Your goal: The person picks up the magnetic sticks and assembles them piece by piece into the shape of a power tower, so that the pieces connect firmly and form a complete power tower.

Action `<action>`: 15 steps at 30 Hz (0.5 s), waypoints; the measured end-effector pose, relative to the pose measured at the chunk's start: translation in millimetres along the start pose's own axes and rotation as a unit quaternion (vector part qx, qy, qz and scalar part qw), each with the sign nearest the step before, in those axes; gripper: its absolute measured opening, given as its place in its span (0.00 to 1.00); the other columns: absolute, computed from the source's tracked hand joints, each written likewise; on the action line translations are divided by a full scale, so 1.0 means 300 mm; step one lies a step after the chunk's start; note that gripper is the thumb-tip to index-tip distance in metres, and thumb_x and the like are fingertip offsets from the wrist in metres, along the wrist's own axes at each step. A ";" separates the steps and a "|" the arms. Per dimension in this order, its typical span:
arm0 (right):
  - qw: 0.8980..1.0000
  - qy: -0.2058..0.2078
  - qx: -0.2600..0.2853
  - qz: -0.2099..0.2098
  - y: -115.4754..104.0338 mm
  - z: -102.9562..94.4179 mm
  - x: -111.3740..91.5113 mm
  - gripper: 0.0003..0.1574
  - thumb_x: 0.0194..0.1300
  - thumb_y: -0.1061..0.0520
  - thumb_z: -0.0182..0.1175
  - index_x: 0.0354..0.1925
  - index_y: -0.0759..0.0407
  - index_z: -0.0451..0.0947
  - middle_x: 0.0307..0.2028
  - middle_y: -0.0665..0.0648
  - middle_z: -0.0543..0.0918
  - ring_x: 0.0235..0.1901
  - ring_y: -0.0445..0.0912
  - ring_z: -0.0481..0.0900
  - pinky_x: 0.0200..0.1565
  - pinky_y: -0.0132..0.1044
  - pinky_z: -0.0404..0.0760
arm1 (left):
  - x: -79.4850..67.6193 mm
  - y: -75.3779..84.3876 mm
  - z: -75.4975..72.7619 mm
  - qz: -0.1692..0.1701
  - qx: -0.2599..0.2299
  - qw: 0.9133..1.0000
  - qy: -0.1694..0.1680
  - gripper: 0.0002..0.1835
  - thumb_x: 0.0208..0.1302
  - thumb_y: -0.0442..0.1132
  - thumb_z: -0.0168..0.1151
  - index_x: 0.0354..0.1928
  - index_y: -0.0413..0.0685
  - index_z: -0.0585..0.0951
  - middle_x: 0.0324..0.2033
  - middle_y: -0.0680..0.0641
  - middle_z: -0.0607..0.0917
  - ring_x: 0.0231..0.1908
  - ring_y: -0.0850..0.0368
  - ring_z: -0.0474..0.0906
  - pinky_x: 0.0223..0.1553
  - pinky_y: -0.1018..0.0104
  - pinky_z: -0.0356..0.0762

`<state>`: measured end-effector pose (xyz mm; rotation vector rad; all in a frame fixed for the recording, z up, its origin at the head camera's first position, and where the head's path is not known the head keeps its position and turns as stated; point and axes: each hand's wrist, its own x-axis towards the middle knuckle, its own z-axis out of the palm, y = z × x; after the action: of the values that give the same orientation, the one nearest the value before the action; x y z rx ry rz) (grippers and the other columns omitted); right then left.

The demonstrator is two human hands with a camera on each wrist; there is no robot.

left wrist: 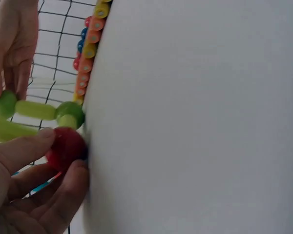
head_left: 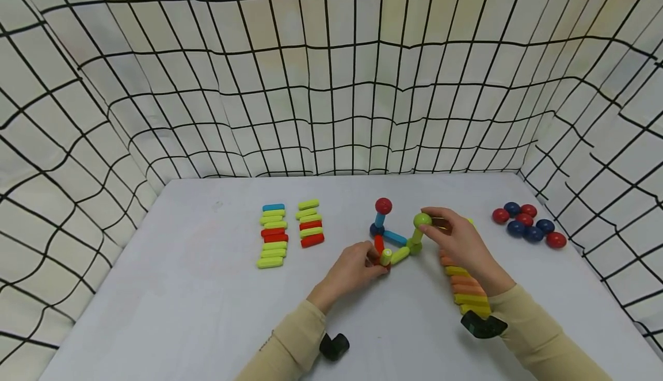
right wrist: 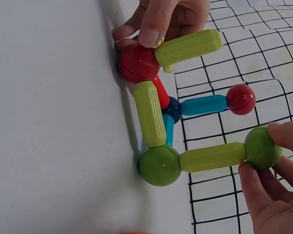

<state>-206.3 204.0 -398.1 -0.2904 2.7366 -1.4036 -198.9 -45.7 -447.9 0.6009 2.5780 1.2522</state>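
Observation:
A triangular build of ball-and-rod magnetic pieces stands on the white table, with a red, a navy and a green ball at its corners. My left hand holds the red corner ball between thumb and fingers; a light-green rod rises from that ball, its upper end bare. My right hand pinches the upper green ball, which sits on an upright light-green rod over the green corner. Above the navy corner stands a blue rod topped by a red ball.
Two columns of light-green, red and blue rods lie left of the build. Orange and yellow rods line up partly beneath the right forearm. Several red and navy balls lie at the right. Black netting encloses the table's back and sides.

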 end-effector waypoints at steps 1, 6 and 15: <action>1.000 -0.001 0.004 0.003 0.003 -0.004 -0.001 0.36 0.69 0.41 0.59 0.67 0.57 0.67 0.62 0.60 0.74 0.60 0.58 0.74 0.58 0.53 0.74 | 0.003 -0.001 -0.009 -0.003 -0.003 1.000 -0.009 0.10 0.62 0.37 0.68 0.43 0.43 0.79 0.37 0.50 0.82 0.39 0.57 0.78 0.40 0.70 0.79; 1.000 0.001 0.021 0.018 0.025 -0.030 -0.016 0.38 0.68 0.37 0.58 0.68 0.55 0.66 0.64 0.59 0.72 0.62 0.56 0.72 0.58 0.50 0.75 | 0.046 -0.001 -0.063 -0.020 -0.013 1.000 0.005 0.10 0.67 0.34 0.60 0.48 0.41 0.79 0.40 0.47 0.82 0.41 0.53 0.78 0.40 0.65 0.81; 0.994 0.041 0.043 0.089 0.133 -0.123 -0.071 0.43 0.69 0.33 0.52 0.72 0.54 0.60 0.67 0.62 0.67 0.65 0.59 0.66 0.63 0.56 0.69 | 0.178 -0.032 -0.085 -0.038 -0.096 0.994 0.033 0.24 0.68 0.37 0.59 0.65 0.43 0.70 0.61 0.42 0.75 0.62 0.46 0.70 0.60 0.51 0.72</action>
<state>-196.0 260.2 -409.6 0.0156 2.6770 -1.5102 -258.2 -44.9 -440.4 0.4270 2.4671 1.4949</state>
